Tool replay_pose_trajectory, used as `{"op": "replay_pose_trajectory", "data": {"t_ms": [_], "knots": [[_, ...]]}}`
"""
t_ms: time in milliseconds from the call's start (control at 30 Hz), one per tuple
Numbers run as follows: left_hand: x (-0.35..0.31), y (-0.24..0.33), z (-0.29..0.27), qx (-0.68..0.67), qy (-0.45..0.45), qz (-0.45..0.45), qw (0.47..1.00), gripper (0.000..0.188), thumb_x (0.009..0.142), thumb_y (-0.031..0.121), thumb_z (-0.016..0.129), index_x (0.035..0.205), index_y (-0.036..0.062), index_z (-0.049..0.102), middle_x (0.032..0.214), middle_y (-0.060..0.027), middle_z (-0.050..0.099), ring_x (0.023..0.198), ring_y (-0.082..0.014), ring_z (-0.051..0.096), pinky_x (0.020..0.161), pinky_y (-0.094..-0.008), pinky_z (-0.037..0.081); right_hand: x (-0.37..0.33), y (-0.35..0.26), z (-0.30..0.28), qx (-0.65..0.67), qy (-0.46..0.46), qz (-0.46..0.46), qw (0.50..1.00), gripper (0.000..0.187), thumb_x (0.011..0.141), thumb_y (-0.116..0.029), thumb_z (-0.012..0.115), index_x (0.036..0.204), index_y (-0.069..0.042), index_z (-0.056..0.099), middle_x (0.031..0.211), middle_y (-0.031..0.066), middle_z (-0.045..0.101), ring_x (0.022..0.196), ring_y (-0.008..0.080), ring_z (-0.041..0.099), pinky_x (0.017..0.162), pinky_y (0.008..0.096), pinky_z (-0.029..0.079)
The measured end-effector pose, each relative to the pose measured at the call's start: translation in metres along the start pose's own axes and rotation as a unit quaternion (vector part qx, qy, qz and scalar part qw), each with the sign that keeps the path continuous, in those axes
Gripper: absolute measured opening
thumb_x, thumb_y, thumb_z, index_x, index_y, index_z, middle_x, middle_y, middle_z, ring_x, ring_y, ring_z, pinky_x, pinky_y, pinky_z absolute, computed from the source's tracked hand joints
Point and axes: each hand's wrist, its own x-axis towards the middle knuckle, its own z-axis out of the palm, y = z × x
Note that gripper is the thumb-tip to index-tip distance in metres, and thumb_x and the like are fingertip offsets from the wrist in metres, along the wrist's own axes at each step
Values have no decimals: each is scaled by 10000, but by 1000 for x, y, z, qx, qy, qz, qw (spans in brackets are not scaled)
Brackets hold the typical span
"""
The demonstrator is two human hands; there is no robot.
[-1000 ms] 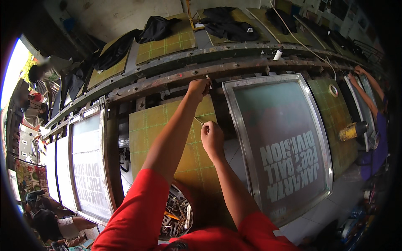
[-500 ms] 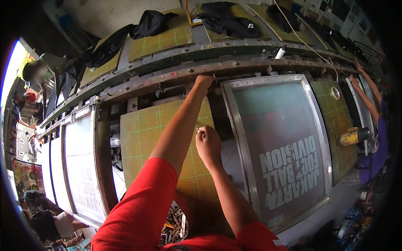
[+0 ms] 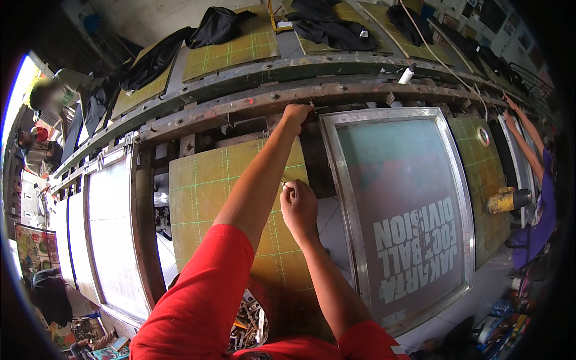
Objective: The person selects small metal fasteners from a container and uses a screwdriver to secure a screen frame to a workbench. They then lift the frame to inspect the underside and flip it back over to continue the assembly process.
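Note:
My left hand (image 3: 298,114) reaches far forward to the dark metal rail (image 3: 240,109). Its fingers are curled closed at the rail's near side, and whatever they grip is hidden. Closer to me, my right hand (image 3: 299,207) is held over the right edge of a yellowish board (image 3: 198,198) marked with green grid lines. Thumb and fingers are pinched around a small thin thing that I cannot make out. To the right of both hands lies a metal-framed printing screen (image 3: 396,180) with pale block lettering.
Another screen (image 3: 111,222) stands left. A tape roll (image 3: 483,136) and a yellow-black tool (image 3: 510,200) lie right. A white bottle (image 3: 407,74) is on the rail; dark garments (image 3: 336,33) lie on boards beyond. A purple-sleeved person (image 3: 534,234) works at right. Below me is a container of hardware (image 3: 249,321).
Both hands keep almost the same place and grip. The view has shifted slightly, and the people at the left have moved a little.

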Motion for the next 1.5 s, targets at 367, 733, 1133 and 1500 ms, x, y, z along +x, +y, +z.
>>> {"op": "replay_pose_trajectory", "data": {"t_ms": [367, 733, 1133, 1500], "knots": [[2, -2, -1, -10, -15, 9, 1000, 84, 805, 108, 681, 801, 26, 663, 721, -41, 603, 624, -148, 552, 558, -295, 447, 2, -7, -3, 2, -31, 18, 999, 40, 820, -36, 583, 845, -6, 576, 729, 121, 580, 649, 263, 550, 603, 369, 454], [-3, -6, 3, -46, -11, 39, 998, 159, 772, 94, 690, 666, -1, 619, 653, -61, 584, 577, -150, 507, 540, -309, 382, 0, -7, -2, -3, -42, 19, 999, 57, 843, -47, 574, 827, 8, 566, 713, 100, 574, 585, 188, 501, 563, 312, 431], [-117, 48, -45, -31, -150, 57, 987, 100, 866, 176, 617, 815, 93, 638, 755, 26, 593, 693, -69, 534, 665, -251, 436, 4, -4, -8, 92, -19, 65, 993, 258, 824, -18, 507, 1073, 5, 568, 694, 77, 538, 586, 155, 489, 557, 301, 422], [-310, 33, -99, 69, -154, 133, 977, 134, 896, 215, 602, 920, 105, 675, 833, 62, 619, 736, -48, 497, 686, -216, 385, -11, -100, -112, 496, -243, 271, 788, 622, 774, -73, 427, 1394, -40, 385, 653, -46, 343, 578, 59, 362, 547, 195, 326]]}}
